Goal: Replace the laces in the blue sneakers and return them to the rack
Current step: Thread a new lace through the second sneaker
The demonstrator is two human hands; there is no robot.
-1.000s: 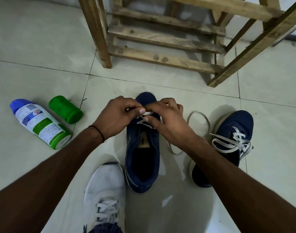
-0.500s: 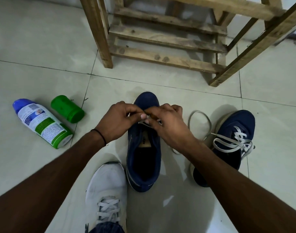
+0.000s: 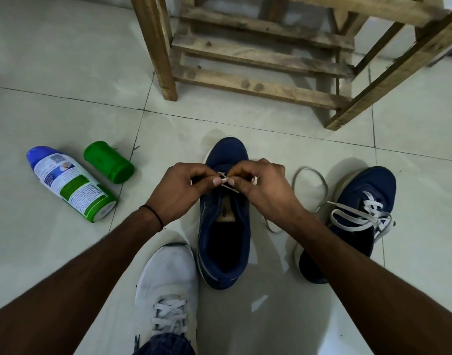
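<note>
Threading, head view: left hand [image 3: 178,190] and right hand [image 3: 263,188] meet over the toe-end eyelets of the middle blue sneaker [image 3: 225,242]. Each pinches the white lace [image 3: 226,180] narrowly between thumb and forefinger, other fingers curled. The sneaker sits on tile, heel toward the person, upper eyelets unlaced. A slack lace loop [image 3: 308,168] lies between it and the second blue sneaker [image 3: 360,201], already laced, at right. The wooden rack [image 3: 258,60] stands beyond. Judgement: keep the tip flat, even both ends before crossing upward, draw slack through so the loop cannot snag. Spray can [image 3: 71,185] and green cap [image 3: 108,162] lie left.
</note>
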